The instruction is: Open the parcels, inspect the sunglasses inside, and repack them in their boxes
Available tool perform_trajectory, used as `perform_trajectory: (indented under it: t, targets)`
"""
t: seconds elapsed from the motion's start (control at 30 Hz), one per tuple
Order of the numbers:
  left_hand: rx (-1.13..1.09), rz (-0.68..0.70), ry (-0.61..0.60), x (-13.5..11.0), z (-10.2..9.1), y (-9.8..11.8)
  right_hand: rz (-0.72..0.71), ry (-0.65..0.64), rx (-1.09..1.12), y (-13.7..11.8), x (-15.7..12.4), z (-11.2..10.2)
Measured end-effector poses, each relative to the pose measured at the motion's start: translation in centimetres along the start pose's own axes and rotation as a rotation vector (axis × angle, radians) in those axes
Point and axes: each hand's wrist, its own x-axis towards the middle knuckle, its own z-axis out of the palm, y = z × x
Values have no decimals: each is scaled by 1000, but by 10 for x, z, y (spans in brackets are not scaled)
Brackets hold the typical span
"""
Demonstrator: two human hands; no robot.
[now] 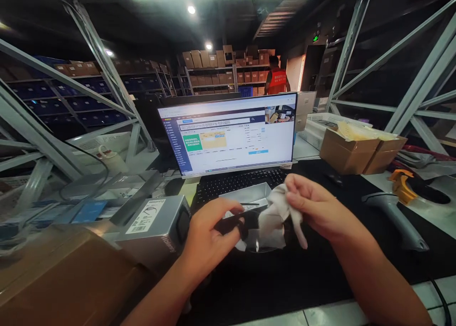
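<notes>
My left hand [208,238] is closed around a dark pair of glasses [249,226], gripping one arm near the hinge. My right hand [315,207] pinches a white cloth [276,212] and presses it against the glasses' lens. Both hands hover above a black mat [270,278] in front of a black keyboard [238,182]. A small open grey box [249,195] lies just behind the glasses.
A monitor [228,133] stands behind the keyboard. A grey labelled box [156,224] and brown carton [60,273] sit at left. Open cardboard boxes [352,150], a grey barcode scanner [392,214] and an orange tool [401,183] lie right. A person in an orange vest [277,79] stands by far shelves.
</notes>
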Motion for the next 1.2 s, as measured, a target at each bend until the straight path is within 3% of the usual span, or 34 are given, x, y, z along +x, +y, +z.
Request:
perform_trajectory:
  t: [0.07, 0.17, 0.23, 0.3, 0.47, 0.53, 0.7, 0.83, 0.93, 1.2]
  targets:
    - [-1, -50, 56, 0, -1, 0, -57, 178, 80, -9, 1, -13]
    - [1, -123, 161, 0, -2, -2, -254, 474, 91, -20, -1, -30]
    - [-4, -154, 210, -1, -1, -5, -379, 574, 50, -24, -4, -34]
    - [10, -152, 252, -3, 2, -7, -369, 507, 9, -22, -7, -32]
    - [76, -87, 411, -10, 9, -15, -62, 36, -71, -5, -8, -10]
    - [74, -86, 440, -12, 12, -18, -24, -25, -60, 4, -5, 4]
    - [92, -31, 435, -13, 20, -17, -10, 17, 51, 28, 3, 39]
    - [169, 0, 321, -13, 27, -10, -98, 203, 164, 42, 6, 51]
    - [201, -17, 251, -15, 30, -7, -162, 279, 205, 46, 8, 48]
    - [140, -72, 260, -13, 27, -12, -141, 135, 64, 34, 9, 25]
